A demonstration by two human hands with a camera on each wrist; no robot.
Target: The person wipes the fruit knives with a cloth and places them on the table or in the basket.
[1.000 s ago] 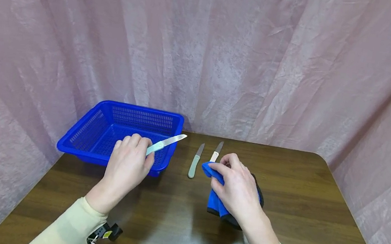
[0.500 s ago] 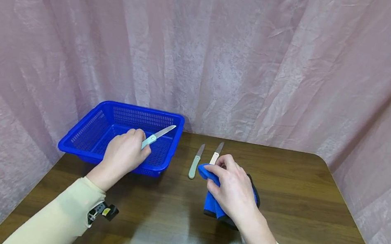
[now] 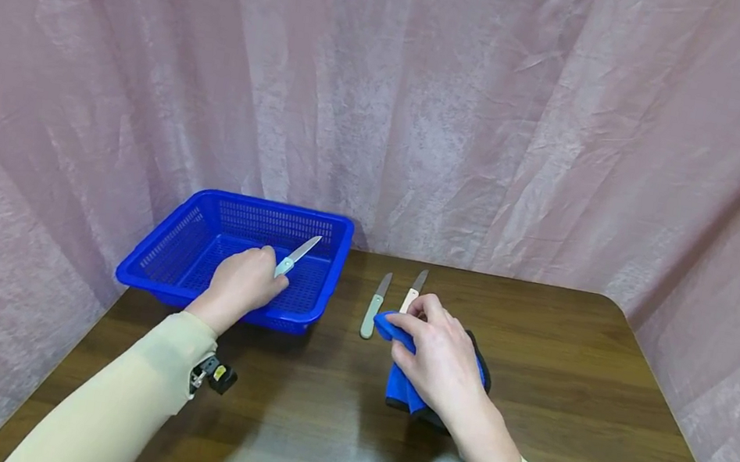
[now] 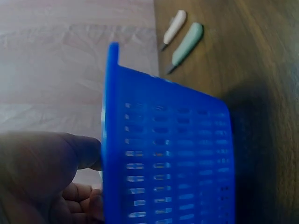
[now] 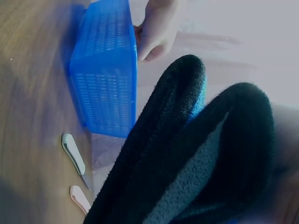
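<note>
My left hand (image 3: 242, 282) grips a small paring knife (image 3: 284, 266) by its pale mint handle, the blade pointing up and away. Hand and knife are over the inside of a blue plastic basket (image 3: 341, 258). In the left wrist view the basket's slotted wall (image 4: 168, 140) hides most of the knife. My right hand (image 3: 441, 355) pinches a bunched blue cloth (image 3: 399, 385) with black edging, whose dark folds (image 5: 177, 158) fill much of the right wrist view. Left of the cloth lie a green-handled knife (image 3: 372, 314) and, partly behind my fingers, a cream-handled knife (image 3: 413, 296).
Everything stands on a brown wooden table (image 3: 573, 402), its far right corner rounded. A pink velvety curtain (image 3: 471, 119) hangs right behind the table's back edge and along both sides. Each sleeve carries a small black wrist device (image 3: 223, 378).
My left hand has carried the mint-handled knife left and lower, from over the basket's right front edge to inside it. The right hand and cloth have shifted slightly left.
</note>
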